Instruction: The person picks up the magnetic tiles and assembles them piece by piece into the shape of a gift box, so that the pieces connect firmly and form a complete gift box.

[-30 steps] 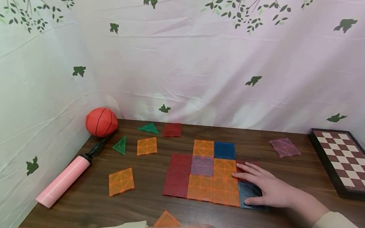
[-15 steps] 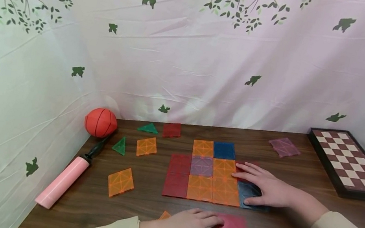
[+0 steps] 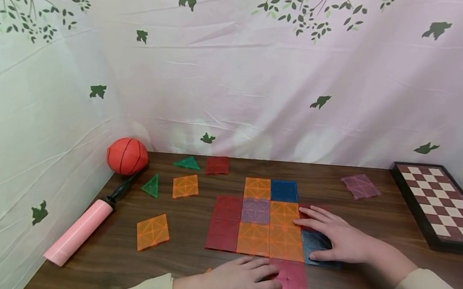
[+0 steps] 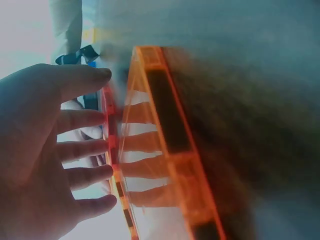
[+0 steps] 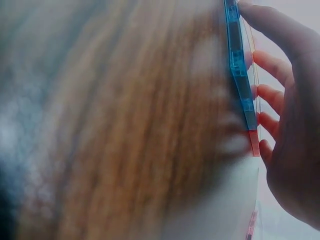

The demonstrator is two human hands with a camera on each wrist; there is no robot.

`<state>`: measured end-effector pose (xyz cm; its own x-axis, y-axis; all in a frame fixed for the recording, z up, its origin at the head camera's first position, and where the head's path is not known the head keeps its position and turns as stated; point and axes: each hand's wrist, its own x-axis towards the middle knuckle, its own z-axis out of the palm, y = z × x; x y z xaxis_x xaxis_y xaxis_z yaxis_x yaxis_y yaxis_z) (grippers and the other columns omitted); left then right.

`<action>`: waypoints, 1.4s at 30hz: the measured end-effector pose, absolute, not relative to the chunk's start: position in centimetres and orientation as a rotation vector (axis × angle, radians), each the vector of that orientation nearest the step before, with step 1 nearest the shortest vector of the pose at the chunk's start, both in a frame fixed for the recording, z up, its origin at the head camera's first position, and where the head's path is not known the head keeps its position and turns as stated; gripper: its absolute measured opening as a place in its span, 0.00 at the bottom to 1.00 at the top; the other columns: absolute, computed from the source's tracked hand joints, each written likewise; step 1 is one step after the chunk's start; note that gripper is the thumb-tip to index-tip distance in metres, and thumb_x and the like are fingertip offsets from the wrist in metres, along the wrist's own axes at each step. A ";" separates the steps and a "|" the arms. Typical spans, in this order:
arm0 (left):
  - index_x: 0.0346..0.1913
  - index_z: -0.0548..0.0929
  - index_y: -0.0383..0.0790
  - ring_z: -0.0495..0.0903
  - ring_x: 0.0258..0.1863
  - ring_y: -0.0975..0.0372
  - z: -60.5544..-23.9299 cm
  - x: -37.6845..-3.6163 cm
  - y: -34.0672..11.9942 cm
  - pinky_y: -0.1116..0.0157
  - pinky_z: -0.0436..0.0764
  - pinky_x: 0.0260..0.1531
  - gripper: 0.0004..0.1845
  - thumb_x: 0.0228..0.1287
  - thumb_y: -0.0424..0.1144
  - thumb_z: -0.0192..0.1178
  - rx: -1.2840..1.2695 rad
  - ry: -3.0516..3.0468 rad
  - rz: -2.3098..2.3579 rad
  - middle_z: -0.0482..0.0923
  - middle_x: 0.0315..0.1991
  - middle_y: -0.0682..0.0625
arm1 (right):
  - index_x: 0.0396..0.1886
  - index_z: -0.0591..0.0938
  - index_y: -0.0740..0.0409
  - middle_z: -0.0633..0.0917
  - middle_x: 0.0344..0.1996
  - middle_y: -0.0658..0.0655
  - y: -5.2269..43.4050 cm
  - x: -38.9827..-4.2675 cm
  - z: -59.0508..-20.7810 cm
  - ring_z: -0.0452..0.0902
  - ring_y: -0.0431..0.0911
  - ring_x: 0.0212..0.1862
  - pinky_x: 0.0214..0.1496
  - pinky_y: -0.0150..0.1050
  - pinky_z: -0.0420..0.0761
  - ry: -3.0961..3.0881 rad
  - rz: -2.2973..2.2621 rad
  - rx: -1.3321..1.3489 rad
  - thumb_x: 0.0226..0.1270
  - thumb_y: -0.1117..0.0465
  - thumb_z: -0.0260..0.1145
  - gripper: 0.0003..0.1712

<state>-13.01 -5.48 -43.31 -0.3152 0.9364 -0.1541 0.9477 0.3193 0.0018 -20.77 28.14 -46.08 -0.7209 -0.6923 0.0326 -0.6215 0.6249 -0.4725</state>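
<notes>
Nearest to us, our left hand (image 3: 232,286) lies flat with fingers straight, pressing on a dark pink square tile (image 3: 291,281) at the table's front edge. The tile sits just below the patchwork of flat tiles (image 3: 263,217), its top edge touching or almost touching an orange square in the bottom row. In the left wrist view an orange tile (image 4: 165,150) lies beside the fingers (image 4: 82,150).

A little farther, our right hand (image 3: 336,239) rests open, fingers straight, on a blue tile (image 3: 316,244) at the patchwork's right edge, steadying it.

We judge that the pink tile is being joined to the mat; the next move calls for a small nudge to line its edges up.

Beyond lie loose orange, green and red tiles, a pink pump (image 3: 79,231), an orange ball (image 3: 127,155) and a chessboard (image 3: 446,206).
</notes>
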 end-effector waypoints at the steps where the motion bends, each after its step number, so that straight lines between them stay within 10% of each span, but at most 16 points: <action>1: 0.78 0.64 0.53 0.58 0.76 0.60 -43.3 -12.9 -5.9 0.60 0.64 0.70 0.34 0.76 0.62 0.50 1.748 2.452 -0.117 0.61 0.77 0.53 | 0.77 0.69 0.44 0.61 0.78 0.61 28.1 -20.8 -46.1 0.48 0.68 0.77 0.66 0.76 0.53 2.689 -0.694 -1.092 0.65 0.34 0.68 0.44; 21: 0.67 0.78 0.48 0.68 0.69 0.58 -43.8 -11.1 -16.5 0.64 0.73 0.63 0.23 0.75 0.52 0.59 1.701 2.331 0.510 0.69 0.71 0.51 | 0.77 0.69 0.44 0.61 0.78 0.62 27.8 -20.7 -45.9 0.48 0.69 0.76 0.65 0.77 0.54 2.695 -0.685 -1.089 0.65 0.35 0.68 0.44; 42: 0.72 0.75 0.50 0.69 0.69 0.57 -43.6 -13.1 -10.6 0.67 0.75 0.60 0.24 0.77 0.45 0.57 1.857 2.542 0.073 0.72 0.70 0.48 | 0.77 0.69 0.44 0.60 0.78 0.61 27.9 -20.6 -45.9 0.48 0.67 0.77 0.67 0.75 0.52 2.701 -0.689 -1.079 0.65 0.35 0.69 0.44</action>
<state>-13.12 -10.57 -43.61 -0.3045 0.9519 0.0338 0.9523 0.3034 0.0331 -20.61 27.85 -45.94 -0.7295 -0.6834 0.0281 -0.6133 0.6354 -0.4692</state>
